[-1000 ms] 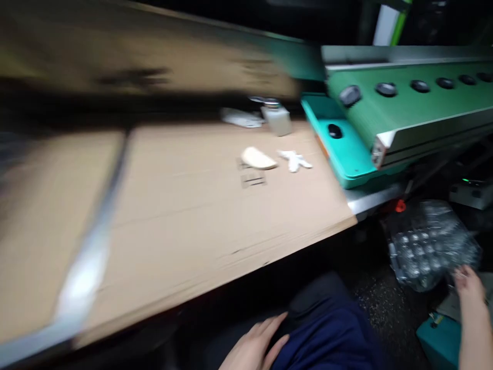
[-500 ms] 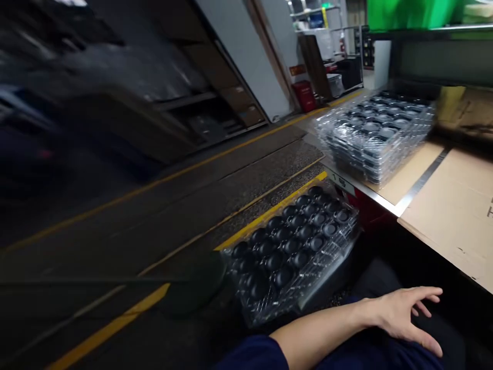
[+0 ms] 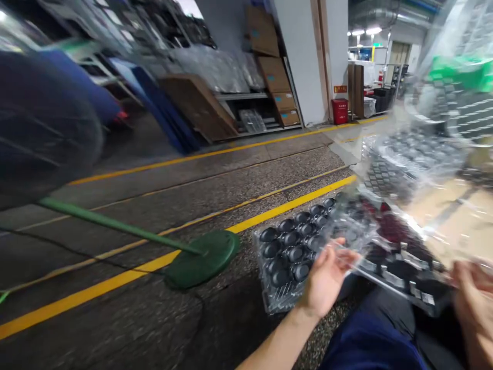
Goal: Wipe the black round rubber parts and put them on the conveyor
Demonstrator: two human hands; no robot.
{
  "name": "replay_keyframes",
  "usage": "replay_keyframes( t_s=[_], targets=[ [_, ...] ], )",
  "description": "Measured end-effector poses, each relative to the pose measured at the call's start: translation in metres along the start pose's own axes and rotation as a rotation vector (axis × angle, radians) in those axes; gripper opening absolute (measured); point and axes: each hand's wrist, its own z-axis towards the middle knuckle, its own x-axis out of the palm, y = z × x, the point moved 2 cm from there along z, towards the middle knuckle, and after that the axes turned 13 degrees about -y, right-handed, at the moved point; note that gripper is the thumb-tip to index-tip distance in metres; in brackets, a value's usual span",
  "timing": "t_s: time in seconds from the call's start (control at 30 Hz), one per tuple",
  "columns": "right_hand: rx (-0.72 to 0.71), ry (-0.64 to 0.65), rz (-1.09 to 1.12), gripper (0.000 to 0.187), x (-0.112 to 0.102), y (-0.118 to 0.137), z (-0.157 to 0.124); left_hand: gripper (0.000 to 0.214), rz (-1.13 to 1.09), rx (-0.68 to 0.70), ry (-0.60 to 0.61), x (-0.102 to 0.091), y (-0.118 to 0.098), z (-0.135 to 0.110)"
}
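Note:
Both my hands hold up a large clear plastic blister tray [image 3: 400,216] with rows of dark round cups, blurred by motion and tilted across the right of the view. My left hand [image 3: 327,277] grips its near edge with the fingers spread. My right hand [image 3: 475,308] sits at the far right, partly cut off by the frame, on the tray's other edge. Below my left hand, a similar tray stack [image 3: 287,252] of black cups in clear plastic lies on the floor, partly hidden by the held tray.
A green round base [image 3: 202,259] with a green pole lies on the speckled floor, which has yellow lines. A blurred dark round fan head [image 3: 38,123] fills the left. Cardboard-covered table [image 3: 454,216] shows through the tray. Shelves with cardboard boxes [image 3: 273,67] stand behind the aisle.
The view has swung left toward the aisle. My left hand has risen from above my lap to the tray's edge, and the clear tray now hangs across the right side.

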Motion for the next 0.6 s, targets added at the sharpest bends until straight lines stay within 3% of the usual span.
replay_keyframes(
  t_s=[0.1, 0.23, 0.4, 0.6],
  targets=[
    [0.105, 0.336, 0.161, 0.04, 0.056, 0.018, -0.058, 0.045, -0.065, 0.198, -0.427, -0.057, -0.035, 0.017],
    [0.121, 0.633, 0.247, 0.041, 0.113, 0.015, -0.127, 0.045, -0.051, 0.282, -0.721, -0.12, -0.066, 0.031],
    [0.22, 0.724, 0.261, 0.04, 0.128, -0.003, -0.158, 0.044, -0.053, 0.268, -0.813, -0.157, -0.07, 0.022],
    [0.25, 0.748, 0.247, 0.041, 0.135, -0.014, -0.158, 0.041, -0.024, 0.308, -0.834, -0.166, -0.066, 0.024]
  ],
)
